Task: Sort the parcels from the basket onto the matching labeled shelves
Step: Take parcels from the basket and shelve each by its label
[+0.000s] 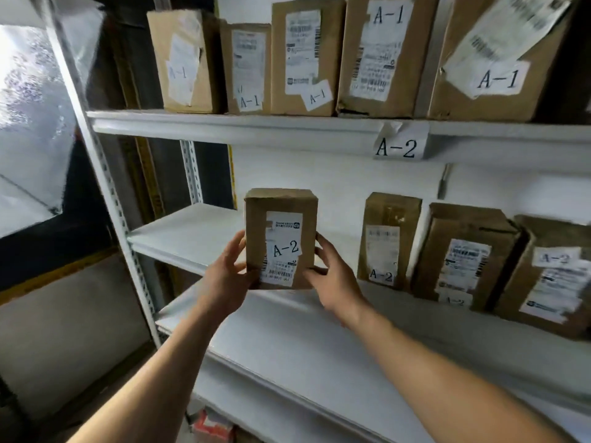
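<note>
I grasp a brown parcel (281, 238) marked A-2 upright between both hands, my left hand (228, 276) curled round its lower left edge and my right hand (332, 278) clasping its lower right edge, the box at the front of the white shelf (192, 233) that lies just beyond my fingers. To the right of my right hand three more A-2 parcels (388, 239) stand in a row on that shelf, and above my hands the shelf label (399, 143) reads A-2, with A-1 parcels (307, 55) lined up on the level over it.
</note>
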